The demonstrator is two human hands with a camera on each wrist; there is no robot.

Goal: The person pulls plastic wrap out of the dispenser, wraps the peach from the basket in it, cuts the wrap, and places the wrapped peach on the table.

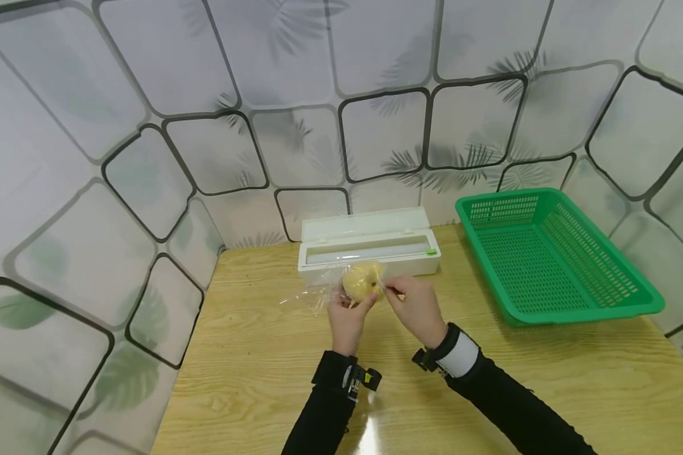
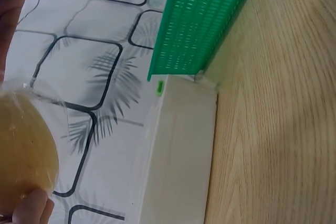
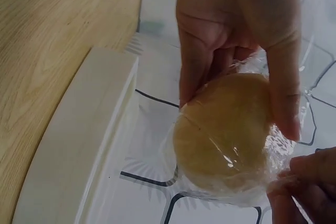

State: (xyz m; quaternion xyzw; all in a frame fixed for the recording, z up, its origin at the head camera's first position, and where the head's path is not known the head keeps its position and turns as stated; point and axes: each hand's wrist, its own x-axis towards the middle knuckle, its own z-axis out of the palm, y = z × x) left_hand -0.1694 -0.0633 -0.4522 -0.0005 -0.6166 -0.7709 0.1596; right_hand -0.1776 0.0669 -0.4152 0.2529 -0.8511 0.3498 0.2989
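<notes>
A round yellow pear [image 1: 360, 281] with a dark spot at one end is wrapped in clear plastic wrap [image 1: 319, 292]. My left hand [image 1: 348, 319] holds it from below, above the table and in front of the white box. In the right wrist view the left thumb and fingers grip opposite sides of the pear [image 3: 223, 129]. My right hand [image 1: 415, 308] pinches a bit of the wrap at the pear's right side, fingertips together. Loose film trails off to the left. The left wrist view cuts off part of the pear [image 2: 23, 150].
A long white wrap box [image 1: 370, 264] with its lid raised stands against the patterned wall, a roll [image 1: 370, 251] inside and a small green piece at its right end. To the right sits a green plastic basket [image 1: 580, 313] on the wooden table [image 1: 250, 379].
</notes>
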